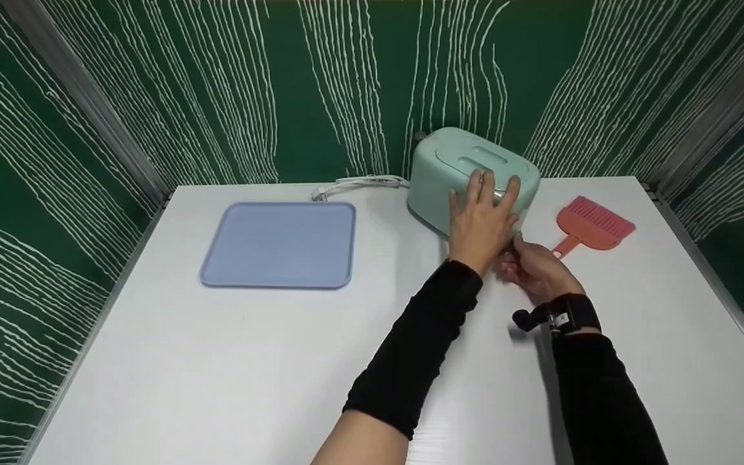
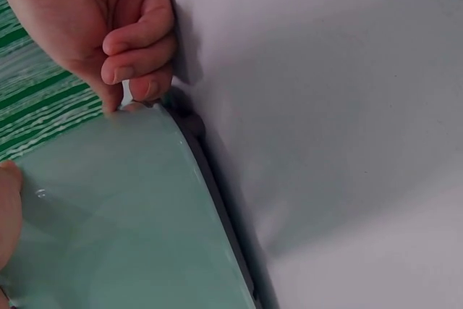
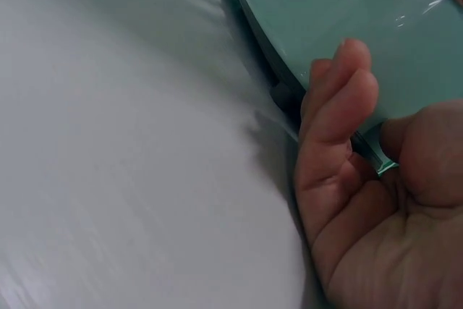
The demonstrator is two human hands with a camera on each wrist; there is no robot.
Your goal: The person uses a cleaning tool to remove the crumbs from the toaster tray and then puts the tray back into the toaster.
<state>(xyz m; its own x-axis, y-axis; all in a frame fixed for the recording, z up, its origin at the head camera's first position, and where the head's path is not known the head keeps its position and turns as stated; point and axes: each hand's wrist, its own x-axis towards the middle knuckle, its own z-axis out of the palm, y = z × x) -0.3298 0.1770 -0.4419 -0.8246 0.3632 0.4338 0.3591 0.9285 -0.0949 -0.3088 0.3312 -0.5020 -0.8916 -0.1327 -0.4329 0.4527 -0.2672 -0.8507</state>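
Note:
A mint-green toaster (image 1: 440,184) with two covered slots on top stands at the back of the table, turned at an angle. My left hand (image 1: 480,223) lies spread against its near side, fingertips at the top edge. At the toaster's lower right corner, my right hand (image 1: 543,268) pinches its bottom edge between thumb and index finger. The right wrist view shows the right hand's other fingers (image 3: 336,121) bent beside the dark base. I cannot tell whether a separate part is in that pinch. The left wrist view has the toaster's side (image 2: 130,215) filling its lower left.
A blue-lilac tray (image 1: 278,245) lies left of the toaster. The white cord with its plug (image 1: 362,179) runs along the table's back edge. On the right lies a small red-orange brush (image 1: 591,226), its handle close to my right hand. Green patterned walls enclose the white table (image 1: 249,374).

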